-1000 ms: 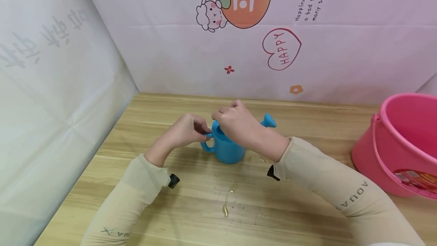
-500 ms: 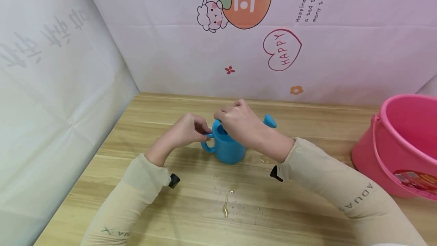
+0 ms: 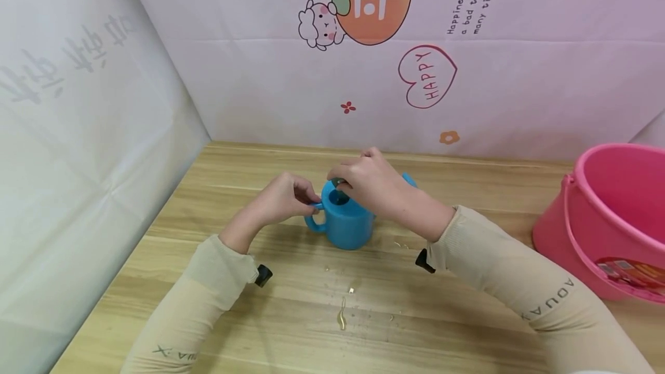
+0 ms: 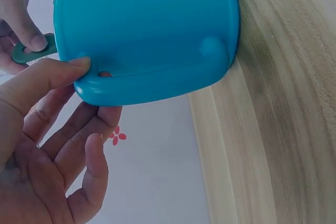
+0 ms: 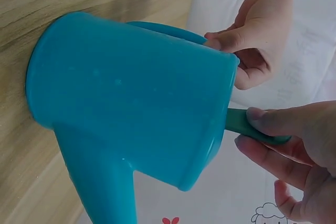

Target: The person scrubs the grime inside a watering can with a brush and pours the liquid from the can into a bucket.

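Note:
A blue watering can stands upright on the wooden table, its spout end partly hidden behind the right forearm. My left hand pinches the top of its loop handle; in the left wrist view the thumb lies on the handle's upper end, with fingers under it. Above the can's top opening is my right hand. Its thumb and fingers pinch a flat green handle that has a hole near its end, as the left wrist view shows. The handle's lower part goes into the can, so the tool's kind is hidden.
To the right stands a pink bucket with its carrying handle hanging down. Small puddles of water lie on the table in front of the can. A printed white sheet hangs along the table's back edge.
My right hand has shifted slightly to the right over the can's opening, and the green handle shows more between its fingers. The spout end is more covered. My left hand stays put.

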Tool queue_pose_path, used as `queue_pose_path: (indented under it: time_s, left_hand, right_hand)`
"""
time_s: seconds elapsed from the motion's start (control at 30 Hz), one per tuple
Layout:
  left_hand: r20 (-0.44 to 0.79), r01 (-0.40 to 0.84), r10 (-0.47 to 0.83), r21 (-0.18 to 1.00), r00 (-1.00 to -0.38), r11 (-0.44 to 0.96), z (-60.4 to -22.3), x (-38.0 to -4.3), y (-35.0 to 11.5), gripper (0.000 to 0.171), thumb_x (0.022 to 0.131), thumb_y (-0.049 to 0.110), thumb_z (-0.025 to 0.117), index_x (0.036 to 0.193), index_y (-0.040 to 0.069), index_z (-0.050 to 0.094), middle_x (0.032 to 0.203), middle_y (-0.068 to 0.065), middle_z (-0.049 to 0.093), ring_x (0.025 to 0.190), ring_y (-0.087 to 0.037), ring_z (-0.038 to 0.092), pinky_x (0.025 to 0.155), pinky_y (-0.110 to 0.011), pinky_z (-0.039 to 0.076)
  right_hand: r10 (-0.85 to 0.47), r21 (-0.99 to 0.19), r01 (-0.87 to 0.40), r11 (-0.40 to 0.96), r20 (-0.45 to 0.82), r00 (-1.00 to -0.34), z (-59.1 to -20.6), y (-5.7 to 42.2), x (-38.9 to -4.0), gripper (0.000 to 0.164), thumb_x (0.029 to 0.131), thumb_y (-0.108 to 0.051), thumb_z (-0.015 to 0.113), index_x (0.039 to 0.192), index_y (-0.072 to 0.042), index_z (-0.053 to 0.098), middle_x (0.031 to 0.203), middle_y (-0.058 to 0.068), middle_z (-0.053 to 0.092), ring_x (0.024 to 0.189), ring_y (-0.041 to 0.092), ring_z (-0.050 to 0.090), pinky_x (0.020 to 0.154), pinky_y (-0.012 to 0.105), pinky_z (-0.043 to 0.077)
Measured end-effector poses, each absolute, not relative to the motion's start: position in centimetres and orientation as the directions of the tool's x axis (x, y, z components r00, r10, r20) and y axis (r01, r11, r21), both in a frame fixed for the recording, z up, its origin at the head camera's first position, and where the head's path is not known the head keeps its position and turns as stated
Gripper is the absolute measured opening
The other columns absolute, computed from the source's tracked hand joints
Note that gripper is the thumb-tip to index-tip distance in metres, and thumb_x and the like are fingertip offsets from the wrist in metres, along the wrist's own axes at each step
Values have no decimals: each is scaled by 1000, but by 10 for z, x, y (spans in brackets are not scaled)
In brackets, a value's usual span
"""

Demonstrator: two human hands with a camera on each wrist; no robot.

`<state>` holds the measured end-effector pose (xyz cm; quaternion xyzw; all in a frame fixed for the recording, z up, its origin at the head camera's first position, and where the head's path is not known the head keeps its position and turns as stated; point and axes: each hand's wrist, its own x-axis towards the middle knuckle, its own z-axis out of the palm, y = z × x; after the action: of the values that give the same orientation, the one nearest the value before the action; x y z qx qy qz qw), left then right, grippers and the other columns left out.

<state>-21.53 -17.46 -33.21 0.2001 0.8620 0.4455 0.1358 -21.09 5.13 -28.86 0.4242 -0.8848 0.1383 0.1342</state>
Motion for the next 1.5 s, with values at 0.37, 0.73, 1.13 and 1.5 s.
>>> queue_pose_path:
  time_s: [0.37,0.73,1.13,1.5]
  left_hand:
    - [-56,216,460,829,-886,516,-331,-214,-175,7,89,-3,76,90,3,77,91,-7,75,91,-23,71,82,-35,59]
    - [-58,221,462,821,-885,527,-333,-215,-174,5,89,-3,77,90,2,76,90,-6,75,89,-22,71,82,-34,60]
    - [-50,230,477,829,-878,510,-331,-213,-176,6,89,-4,76,91,1,76,90,-10,75,88,-22,72,81,-34,59]
    - [-41,238,484,833,-874,500,-330,-213,-175,5,88,-5,76,90,0,75,89,-9,74,88,-23,71,81,-34,59]
  right_hand:
    - [-730,-194,-819,540,375,-571,-291,56,-216,12,86,-8,84,97,-6,80,95,4,76,84,19,72,80,38,51]
    - [-717,-373,-753,542,264,-646,-286,59,-218,8,89,1,79,93,-4,75,94,5,72,87,20,69,81,36,59]
    - [-793,-405,-818,408,286,-537,-287,59,-223,16,85,-7,85,88,-7,69,89,1,66,85,21,68,80,34,59]
    - [-816,-366,-851,377,304,-492,-290,59,-220,18,88,0,79,85,-10,65,87,-1,62,82,16,64,77,31,57]
